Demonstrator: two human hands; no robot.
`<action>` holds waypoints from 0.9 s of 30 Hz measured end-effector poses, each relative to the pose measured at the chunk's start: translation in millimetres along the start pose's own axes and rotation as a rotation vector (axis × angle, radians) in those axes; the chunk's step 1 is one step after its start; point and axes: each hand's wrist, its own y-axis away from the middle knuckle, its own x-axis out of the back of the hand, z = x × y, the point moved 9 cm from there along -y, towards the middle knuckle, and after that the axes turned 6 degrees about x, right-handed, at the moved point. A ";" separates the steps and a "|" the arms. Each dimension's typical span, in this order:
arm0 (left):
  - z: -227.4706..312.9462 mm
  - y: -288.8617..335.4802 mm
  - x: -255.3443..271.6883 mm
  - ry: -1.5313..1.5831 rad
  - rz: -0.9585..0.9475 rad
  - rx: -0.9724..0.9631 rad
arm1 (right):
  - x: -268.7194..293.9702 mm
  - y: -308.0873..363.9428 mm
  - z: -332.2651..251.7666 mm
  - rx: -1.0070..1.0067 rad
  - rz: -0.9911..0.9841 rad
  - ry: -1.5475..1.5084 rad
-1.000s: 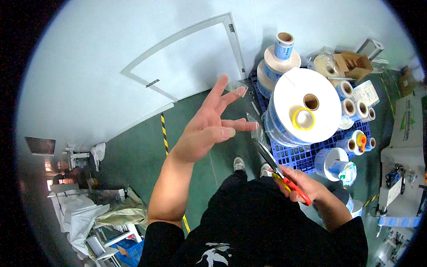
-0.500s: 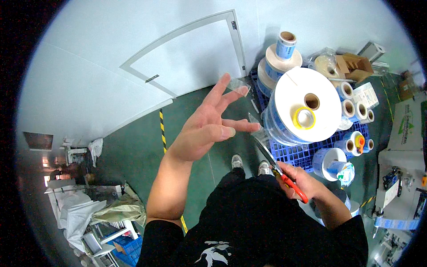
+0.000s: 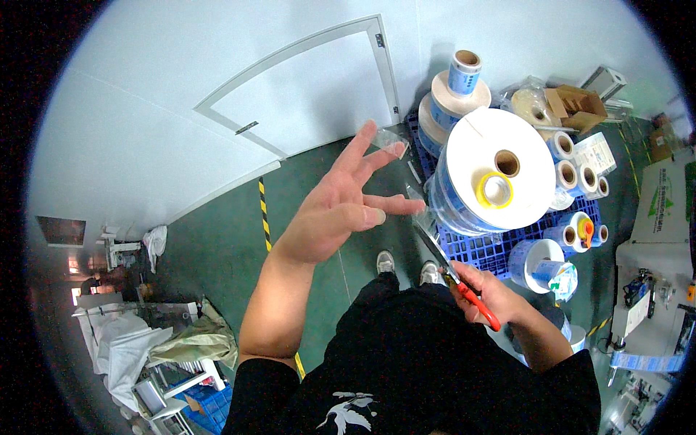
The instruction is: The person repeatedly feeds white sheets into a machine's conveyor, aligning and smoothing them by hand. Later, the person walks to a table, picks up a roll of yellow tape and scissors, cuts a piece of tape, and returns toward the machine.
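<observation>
My left hand (image 3: 330, 206) is raised in front of me, its fingers spread apart. Small pieces of clear tape (image 3: 391, 142) cling to its fingertips, some at the upper fingers and some by the lower one. Lower right, my right hand (image 3: 496, 291) is closed round red-handled scissors (image 3: 478, 306). Their dark blades point up and left, toward the tape at the left hand's lower fingertip; whether they touch it I cannot tell. Beyond the blades stands a large white label roll (image 3: 467, 141), with a yellow-rimmed tape roll (image 3: 495, 190) lying on its top.
A blue pallet (image 3: 471, 254) carries several label rolls (image 3: 535, 264) and an open cardboard box (image 3: 578, 107). A white door (image 3: 312, 94) is in the wall ahead. Yellow-black floor tape (image 3: 264, 210) runs along my left. Covered equipment (image 3: 138, 348) stands lower left, machinery (image 3: 638, 297) at right.
</observation>
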 end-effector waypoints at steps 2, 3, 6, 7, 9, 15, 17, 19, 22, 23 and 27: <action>-1.4 0.1 -0.8 -0.005 0.003 0.009 | 0.4 0.2 1.5 -0.006 0.006 -0.014; -1.9 0.3 -1.3 -0.007 0.003 0.008 | 0.6 0.0 2.2 -0.005 0.009 -0.018; -2.5 0.5 -2.2 -0.007 0.000 0.003 | 0.2 -0.6 6.2 -0.014 0.003 -0.008; -2.8 0.5 -2.0 -0.001 0.001 0.004 | -0.1 -0.7 7.7 -0.020 -0.002 -0.001; -3.4 0.4 -2.1 -0.007 -0.003 0.007 | 0.2 -0.5 7.5 0.001 -0.001 0.003; -4.5 0.1 -2.3 -0.012 -0.016 0.006 | 0.0 1.5 8.9 0.015 0.001 0.008; -4.5 -0.5 -1.7 -0.007 -0.021 0.007 | 0.4 0.7 8.9 0.018 0.005 0.013; -5.8 -0.5 -1.3 -0.006 -0.023 0.016 | 0.2 0.7 10.5 0.002 0.003 0.022; -7.9 -0.3 -0.8 -0.001 -0.022 0.027 | 0.6 1.6 8.7 0.023 0.002 0.029; -8.9 -0.2 -0.8 0.002 -0.021 0.031 | 1.1 2.2 9.4 0.018 0.007 0.031; -11.9 -1.1 0.1 0.021 -0.015 0.059 | 2.3 3.0 8.8 0.044 0.006 0.069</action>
